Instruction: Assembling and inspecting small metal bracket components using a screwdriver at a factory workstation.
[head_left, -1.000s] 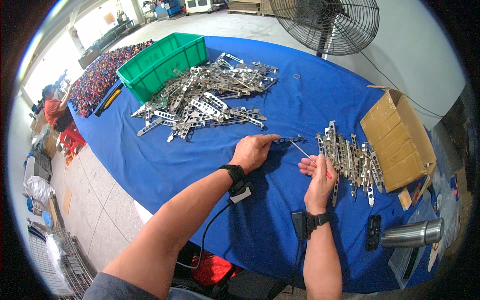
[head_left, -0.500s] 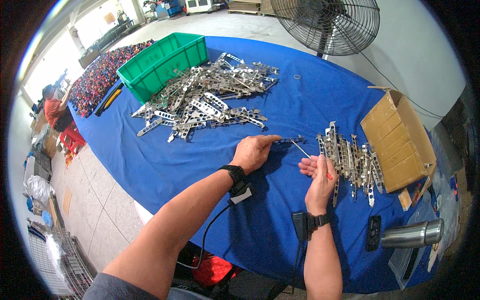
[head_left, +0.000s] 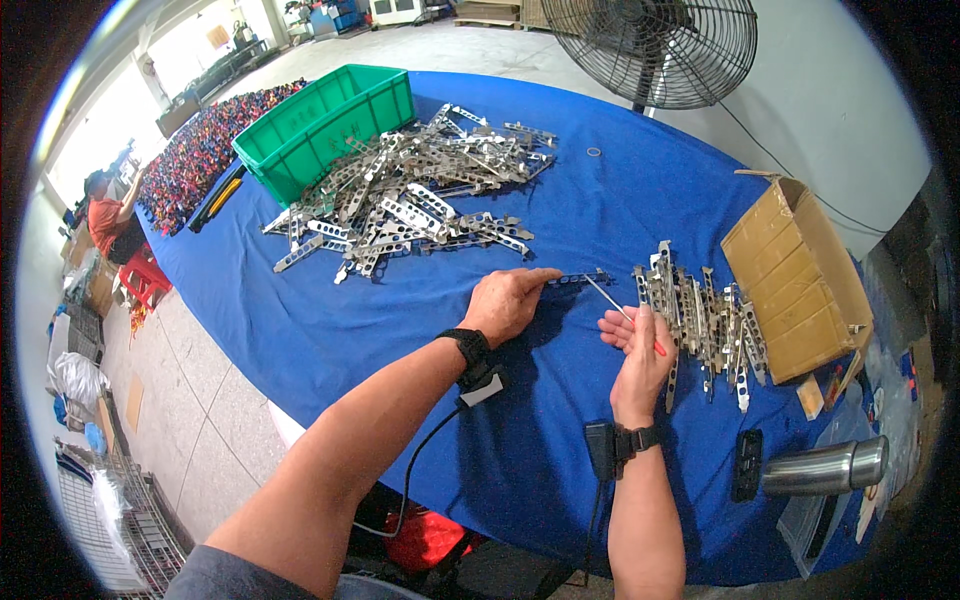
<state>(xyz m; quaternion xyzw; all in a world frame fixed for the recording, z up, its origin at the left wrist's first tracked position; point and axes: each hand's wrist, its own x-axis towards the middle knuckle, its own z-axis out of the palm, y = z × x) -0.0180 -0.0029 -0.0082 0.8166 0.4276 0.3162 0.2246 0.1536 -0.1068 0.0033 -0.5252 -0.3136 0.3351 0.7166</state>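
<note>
Between the fingers of my left hand [head_left: 503,306] is one end of a flat metal strip with holes [head_left: 578,279]. The strip points right, just over the blue cloth. My right hand [head_left: 642,362], palm partly up, is closed round a slim tool with a thin metal shaft and red handle [head_left: 609,299]. The shaft's tip is at the strip near its far end; whether it touches I cannot tell. Right beside this hand lies a row of similar perforated metal strips [head_left: 708,325]. A larger jumbled pile of strips [head_left: 400,190] lies farther off.
A green crate [head_left: 330,135] stands behind the pile. At the right are an open cardboard box [head_left: 790,285], a steel flask [head_left: 825,468] and a black device [head_left: 747,466]. A large fan [head_left: 650,45] stands beyond the table. A person [head_left: 110,215] sits at the far left.
The tool's tip has shifted very slightly up along the strip. Both hands have stayed almost in place, each with the same thing in it.
</note>
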